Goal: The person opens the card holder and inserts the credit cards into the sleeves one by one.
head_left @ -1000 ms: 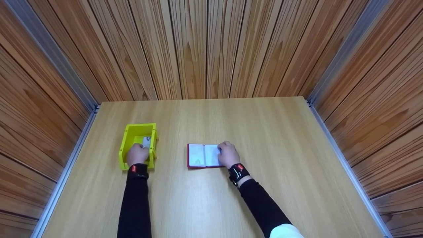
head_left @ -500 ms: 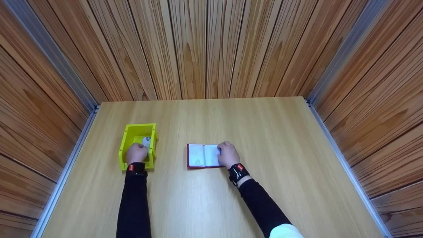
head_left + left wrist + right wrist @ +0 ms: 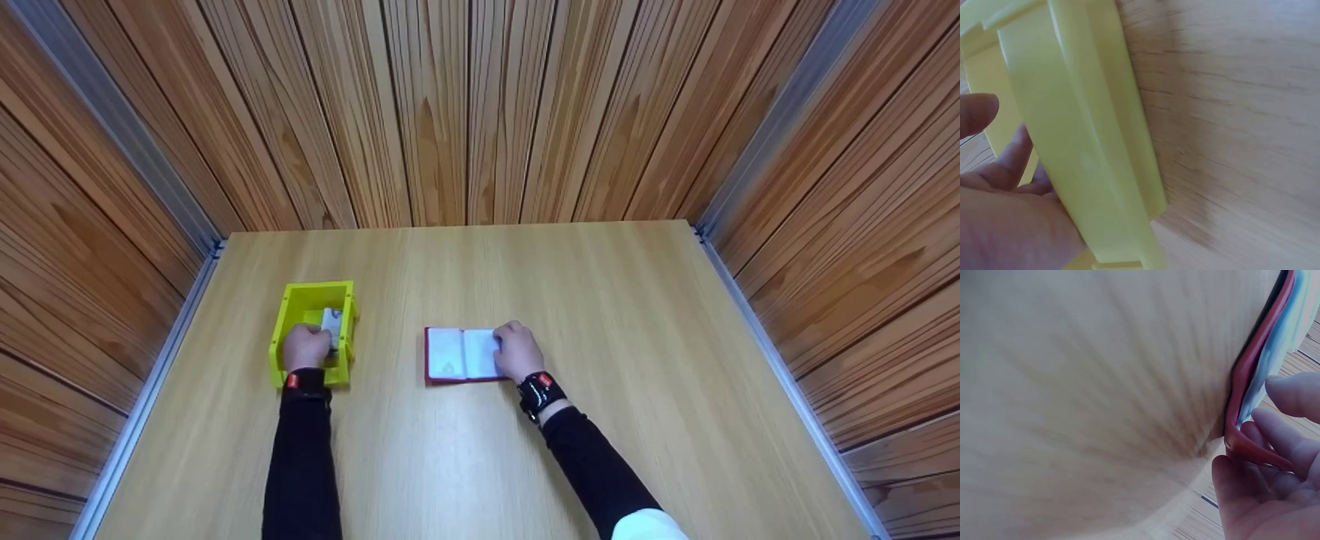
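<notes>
My left hand (image 3: pixel 306 347) is inside the yellow storage bin (image 3: pixel 321 285), beside a pale card (image 3: pixel 331 321) with a small print on it. In the left wrist view, the thumb (image 3: pixel 979 114) and fingers are apart with nothing visible between them; the bin's side wall hides part of the fingers and the card. A small red-covered booklet (image 3: pixel 446 352) lies spread on the table with pale, glossy pages. At its right edge, my right hand (image 3: pixel 519 351) holds the red cover (image 3: pixel 1255 453) between its fingers, the thumb over the page side.
The light wood table (image 3: pixel 600 300) is bounded by wood-panelled walls (image 3: pixel 439 112) at the back and both sides. Metal rails (image 3: pixel 787 360) run along the side edges. A dark strap with a device (image 3: pixel 541 391) sits on the right wrist.
My left hand has shifted slightly left inside the bin. The card beside it has moved a little and shows more of its surface. The right hand and booklet have stayed put.
</notes>
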Available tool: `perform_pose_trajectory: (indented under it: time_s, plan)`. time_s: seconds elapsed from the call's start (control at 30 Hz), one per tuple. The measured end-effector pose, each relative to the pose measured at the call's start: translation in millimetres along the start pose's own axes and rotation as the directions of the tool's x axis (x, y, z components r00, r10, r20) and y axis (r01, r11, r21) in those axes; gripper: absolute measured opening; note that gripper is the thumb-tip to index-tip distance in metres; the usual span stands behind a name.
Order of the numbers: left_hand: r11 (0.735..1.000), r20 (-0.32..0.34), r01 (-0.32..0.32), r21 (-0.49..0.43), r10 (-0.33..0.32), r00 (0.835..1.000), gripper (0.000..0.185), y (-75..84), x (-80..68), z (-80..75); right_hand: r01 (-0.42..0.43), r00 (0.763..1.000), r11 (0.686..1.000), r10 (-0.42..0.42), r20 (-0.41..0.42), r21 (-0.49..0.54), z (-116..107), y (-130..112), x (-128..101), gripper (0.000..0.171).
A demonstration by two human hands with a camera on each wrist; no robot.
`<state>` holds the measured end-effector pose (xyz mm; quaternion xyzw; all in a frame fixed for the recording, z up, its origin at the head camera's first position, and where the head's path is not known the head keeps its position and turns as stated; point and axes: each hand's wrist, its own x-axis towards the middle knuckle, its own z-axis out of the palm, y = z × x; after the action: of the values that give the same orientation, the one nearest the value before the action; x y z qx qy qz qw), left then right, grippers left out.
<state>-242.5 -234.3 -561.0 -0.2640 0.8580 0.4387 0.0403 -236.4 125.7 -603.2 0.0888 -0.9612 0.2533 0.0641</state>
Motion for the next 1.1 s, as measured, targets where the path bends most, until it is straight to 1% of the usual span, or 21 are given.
perform_pose_trajectory:
  time_s: [0.1,0.17,0.27,0.4,0.5,0.63,0.7,0.8,1.03,1.1]
  plan:
    - [0.999,-0.058,-0.048,0.007,0.048,0.997,0.042,0.1,0.3,0.9,-0.01,1.0,1.0,0.01,0.004,0.007,0,0,0,0.027]
    - [0.998,-0.078,-0.068,-0.002,0.068,0.995,0.04,0.5,0.6,2.6,-0.016,1.0,1.0,0.016,0.008,0.012,0,0,0,0.027]
    - [0.996,-0.088,-0.083,-0.013,0.081,0.993,0.037,1.6,0.6,5.5,-0.017,1.0,1.0,0.017,0.015,0.014,0,-1,0,0.028]
    - [0.994,-0.103,-0.112,-0.002,0.111,0.988,0.033,2.7,1.6,9.9,-0.018,1.0,1.0,0.017,0.019,0.013,1,-1,0,0.028]
    - [0.987,-0.131,-0.162,0.007,0.162,0.978,0.03,1.6,4.5,13.3,-0.023,0.999,1.0,0.023,0.023,0.015,0,-2,1,0.028]
    - [0.98,-0.148,-0.197,0.001,0.195,0.969,0.029,-0.6,6.4,15.7,-0.029,0.999,0.999,0.029,0.028,0.015,-1,-2,1,0.028]
    - [0.981,-0.152,-0.193,-0.003,0.191,0.97,0.028,-1.2,5.9,15.8,-0.029,0.999,1.0,0.028,0.029,0.012,-1,-3,1,0.028]
    - [0.986,-0.155,-0.163,-0.02,0.158,0.975,0.027,-1.3,4.9,15.4,-0.025,0.999,1.0,0.024,0.026,0.012,-1,-3,0,0.028]
    - [0.992,-0.199,-0.118,-0.045,0.107,0.974,0.027,2.2,2.0,13.0,-0.021,1.0,1.0,0.021,0.012,0.019,-1,-2,-1,0.027]
    - [0.994,-0.194,-0.092,-0.05,0.081,0.978,0.028,4.4,1.3,11.4,-0.017,1.0,1.0,0.017,0.01,0.015,0,-1,-1,0.027]
